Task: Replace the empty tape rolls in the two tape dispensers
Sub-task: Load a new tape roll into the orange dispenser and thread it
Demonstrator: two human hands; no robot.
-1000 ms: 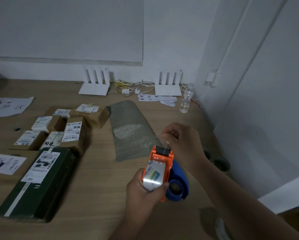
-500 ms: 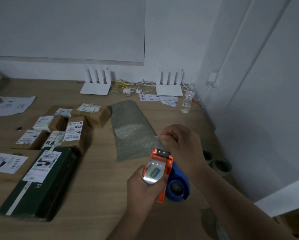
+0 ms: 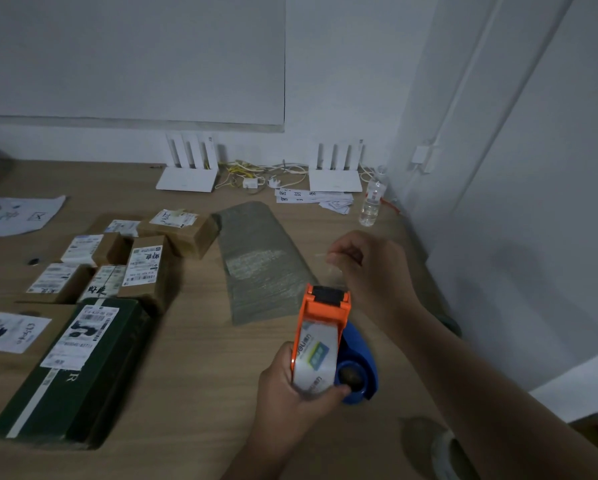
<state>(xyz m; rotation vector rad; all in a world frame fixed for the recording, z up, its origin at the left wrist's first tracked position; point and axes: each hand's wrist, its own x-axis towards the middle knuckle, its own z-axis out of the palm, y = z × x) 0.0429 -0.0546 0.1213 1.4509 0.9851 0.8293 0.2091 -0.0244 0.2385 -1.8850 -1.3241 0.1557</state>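
My left hand (image 3: 292,389) grips an orange tape dispenser (image 3: 322,313) above the wooden table, with a clear tape roll (image 3: 314,358) carrying a white label seated in it. My right hand (image 3: 370,268) is just beyond the dispenser's black cutter end, its fingers pinched on the clear tape end (image 3: 332,271) pulled out from the roll. A blue tape dispenser (image 3: 358,368) lies on the table right behind the orange one, partly hidden by it.
Several labelled cardboard boxes (image 3: 141,268) and a dark green box (image 3: 79,368) lie at the left. A grey padded mailer (image 3: 259,261) is in the middle. Two white routers (image 3: 186,183), cables and a water bottle (image 3: 370,206) stand by the wall. A tape roll (image 3: 443,455) lies at the lower right.
My right hand has lifted up and away from the cutter end, drawing the clear tape out. The orange dispenser has tilted slightly more upright in my left hand.
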